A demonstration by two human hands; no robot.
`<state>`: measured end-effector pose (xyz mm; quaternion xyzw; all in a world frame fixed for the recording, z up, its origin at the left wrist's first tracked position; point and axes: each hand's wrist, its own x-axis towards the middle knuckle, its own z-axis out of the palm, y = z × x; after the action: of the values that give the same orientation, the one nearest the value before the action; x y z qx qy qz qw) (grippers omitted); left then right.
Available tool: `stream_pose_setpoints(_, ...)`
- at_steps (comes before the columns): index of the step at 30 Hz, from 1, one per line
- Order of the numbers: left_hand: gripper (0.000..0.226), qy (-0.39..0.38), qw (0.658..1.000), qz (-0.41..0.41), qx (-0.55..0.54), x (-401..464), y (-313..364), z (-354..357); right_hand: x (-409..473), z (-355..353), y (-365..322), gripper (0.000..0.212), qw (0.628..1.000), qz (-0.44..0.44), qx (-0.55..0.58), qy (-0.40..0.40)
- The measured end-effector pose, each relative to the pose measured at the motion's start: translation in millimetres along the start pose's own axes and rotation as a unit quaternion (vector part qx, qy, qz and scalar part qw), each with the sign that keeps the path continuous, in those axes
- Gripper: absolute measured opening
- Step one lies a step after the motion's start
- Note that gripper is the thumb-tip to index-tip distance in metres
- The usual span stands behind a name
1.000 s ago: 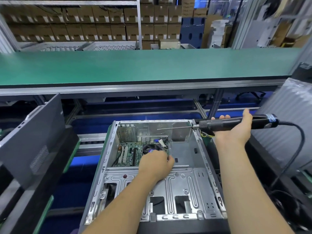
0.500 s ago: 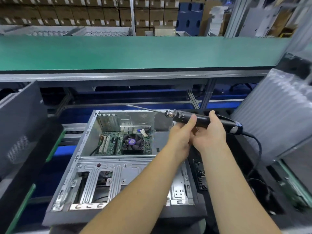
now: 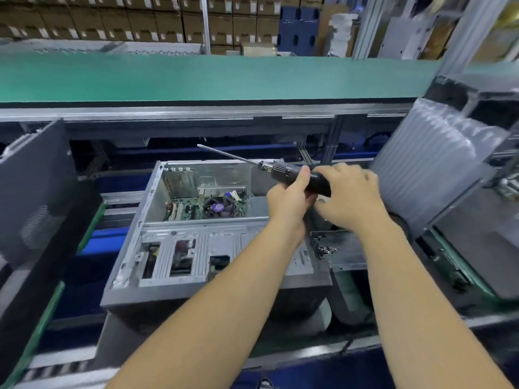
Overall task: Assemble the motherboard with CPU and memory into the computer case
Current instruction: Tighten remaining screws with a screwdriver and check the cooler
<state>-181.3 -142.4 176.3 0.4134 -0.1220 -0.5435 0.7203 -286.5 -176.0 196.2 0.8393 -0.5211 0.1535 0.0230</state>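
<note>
Motherboard [image 3: 206, 206] seated in far end of case [image 3: 213, 242], walls close round it, open above. Left hand [image 3: 289, 200] curled round driver [image 3: 297, 176] over right wall; right hand [image 3: 348, 197] fingers loosely over handle, bit pointing far-left. Green bench [image 3: 196, 77] beyond.

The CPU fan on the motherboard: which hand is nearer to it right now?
Left. The left hand is just right of the CPU fan; the right hand is farther right, outside it.

Two bare forearms (sleeveless, ungloved hands)
</note>
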Motion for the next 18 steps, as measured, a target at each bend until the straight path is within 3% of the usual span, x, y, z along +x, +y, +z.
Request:
stream_pose_setpoints(4,0.028,0.005,0.99,0.008,0.141,-38,20,-51,-37,-10,-37,0.024,0.997,0.007,0.05,-0.056)
stream_pose_setpoints(6,0.046,0.033,0.961,0.014,0.274,-58,35,-78,-62,-7,-59,0.021,0.993,-0.001,0.083,-0.084)
stream_pose_setpoints(11,0.079,0.032,0.844,-0.012,0.535,-109,60,-141,-117,15,-105,0.024,0.98,-0.005,0.166,-0.108)
stream_pose_setpoints(13,0.076,0.009,0.775,-0.022,0.631,-126,64,-163,-134,25,-121,0.026,0.974,-0.003,0.183,-0.135)
stream_pose_setpoints(16,0.045,0.048,0.665,0.109,0.737,-144,64,-186,-157,44,-147,0.027,0.961,-0.014,0.22,-0.166)
stream_pose_setpoints(18,0.04,0.072,0.624,0.241,0.74,-154,62,-199,-170,57,-166,0.024,0.953,-0.023,0.24,-0.181)
